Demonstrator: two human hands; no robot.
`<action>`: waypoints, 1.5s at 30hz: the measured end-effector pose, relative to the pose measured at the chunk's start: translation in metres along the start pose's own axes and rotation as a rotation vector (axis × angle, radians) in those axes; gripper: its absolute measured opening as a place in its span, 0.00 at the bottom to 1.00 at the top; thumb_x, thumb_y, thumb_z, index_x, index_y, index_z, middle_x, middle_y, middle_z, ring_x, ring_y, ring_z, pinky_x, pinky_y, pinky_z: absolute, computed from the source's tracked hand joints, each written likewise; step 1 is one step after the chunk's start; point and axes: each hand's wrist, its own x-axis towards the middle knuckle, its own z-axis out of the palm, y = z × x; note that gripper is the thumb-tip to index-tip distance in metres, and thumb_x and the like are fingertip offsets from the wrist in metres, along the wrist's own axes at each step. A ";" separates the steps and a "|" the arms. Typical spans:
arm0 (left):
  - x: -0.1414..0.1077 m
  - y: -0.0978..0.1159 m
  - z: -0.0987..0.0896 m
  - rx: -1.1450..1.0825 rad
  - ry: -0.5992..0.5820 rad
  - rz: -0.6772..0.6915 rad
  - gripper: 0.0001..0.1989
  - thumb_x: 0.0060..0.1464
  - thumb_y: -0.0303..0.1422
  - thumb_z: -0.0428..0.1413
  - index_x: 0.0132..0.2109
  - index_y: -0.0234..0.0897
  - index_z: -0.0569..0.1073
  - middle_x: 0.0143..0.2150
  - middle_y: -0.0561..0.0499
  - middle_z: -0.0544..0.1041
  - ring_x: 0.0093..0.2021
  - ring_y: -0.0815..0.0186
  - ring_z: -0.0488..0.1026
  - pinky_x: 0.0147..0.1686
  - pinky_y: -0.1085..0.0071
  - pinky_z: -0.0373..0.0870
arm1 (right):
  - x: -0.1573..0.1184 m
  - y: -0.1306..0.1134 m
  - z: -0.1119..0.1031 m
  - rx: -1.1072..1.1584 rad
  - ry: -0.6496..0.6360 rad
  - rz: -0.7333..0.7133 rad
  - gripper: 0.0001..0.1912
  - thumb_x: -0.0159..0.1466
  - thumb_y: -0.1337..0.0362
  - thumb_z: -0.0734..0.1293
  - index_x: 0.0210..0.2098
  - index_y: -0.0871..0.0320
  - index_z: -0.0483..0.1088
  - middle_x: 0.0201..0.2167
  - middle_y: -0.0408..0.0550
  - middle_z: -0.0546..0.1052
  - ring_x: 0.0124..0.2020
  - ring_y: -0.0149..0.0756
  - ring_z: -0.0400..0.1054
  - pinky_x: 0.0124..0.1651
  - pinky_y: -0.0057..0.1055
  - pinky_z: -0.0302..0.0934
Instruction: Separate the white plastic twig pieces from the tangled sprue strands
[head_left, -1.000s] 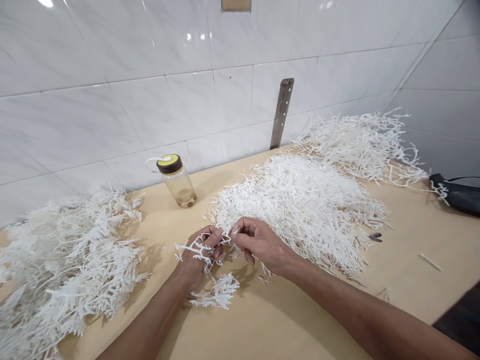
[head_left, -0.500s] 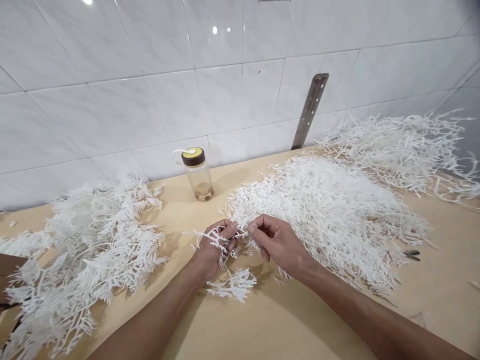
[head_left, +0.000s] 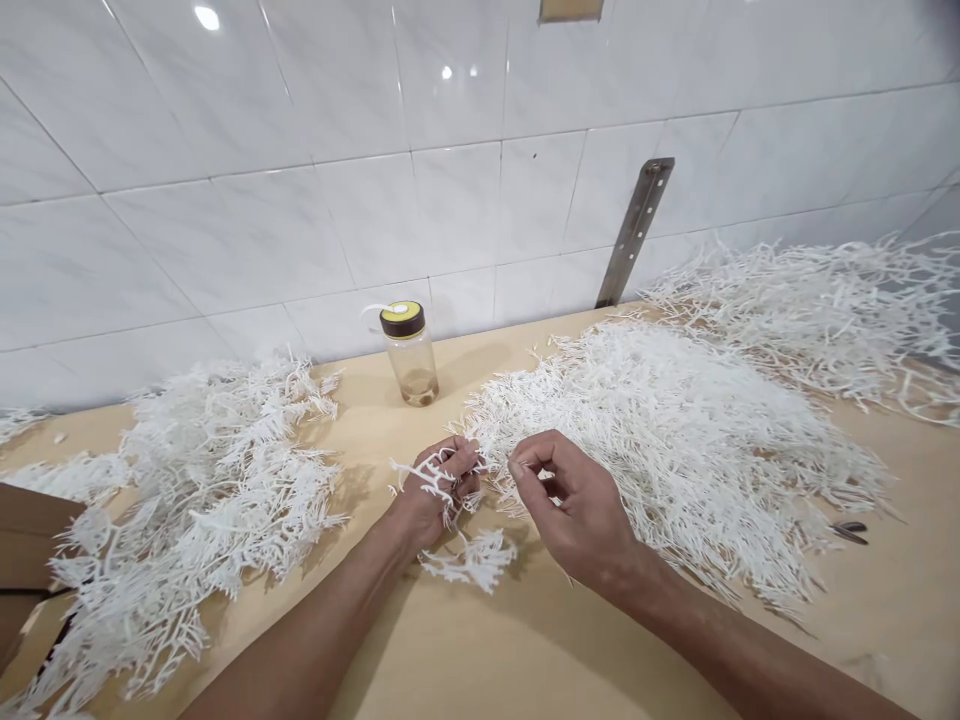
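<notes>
In the middle of the head view, my left hand (head_left: 421, 512) is closed around a white branched plastic sprig (head_left: 427, 474). Its stem crosses the thumb, and a bushier cluster (head_left: 484, 560) hangs just below the fingers over the table; whether it belongs to the same sprig I cannot tell. My right hand (head_left: 581, 510) is a short way to the right, thumb and forefinger pinched together. What lies between those fingertips, if anything, is too small to make out. Beyond my right hand spreads a wide heap of thin white sprigs (head_left: 667, 410).
Another heap of branched white pieces (head_left: 240, 470) lies at left, beside a brown box (head_left: 34, 540). A clear bottle with a dark and yellow lid (head_left: 416, 370) stands near the tiled wall. A metal bracket (head_left: 636, 232) leans there. Small dark snips (head_left: 849, 532) lie at right.
My right hand has drawn away to the right from the sprig, leaving a wider gap. My left hand keeps its hold. The whole view has shifted slightly.
</notes>
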 end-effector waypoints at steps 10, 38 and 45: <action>-0.004 0.000 -0.001 0.155 -0.090 -0.004 0.19 0.44 0.41 0.68 0.29 0.34 0.68 0.21 0.59 0.63 0.18 0.79 0.56 0.18 0.79 0.51 | 0.013 0.016 -0.015 -0.126 -0.151 0.296 0.13 0.66 0.54 0.62 0.35 0.56 0.74 0.28 0.44 0.74 0.27 0.33 0.64 0.31 0.31 0.57; -0.007 0.001 0.003 0.246 -0.080 -0.012 0.18 0.45 0.42 0.68 0.28 0.33 0.71 0.20 0.59 0.61 0.19 0.77 0.55 0.20 0.77 0.49 | 0.011 0.021 -0.003 0.319 -0.199 0.633 0.13 0.61 0.54 0.67 0.28 0.57 0.67 0.17 0.35 0.62 0.12 0.22 0.53 0.15 0.23 0.50; -0.007 0.001 0.003 0.134 -0.078 -0.042 0.18 0.43 0.40 0.69 0.28 0.33 0.70 0.20 0.58 0.63 0.18 0.78 0.56 0.19 0.78 0.52 | 0.009 0.026 -0.004 0.362 -0.204 0.586 0.17 0.62 0.50 0.68 0.28 0.57 0.67 0.18 0.36 0.64 0.15 0.24 0.58 0.17 0.24 0.54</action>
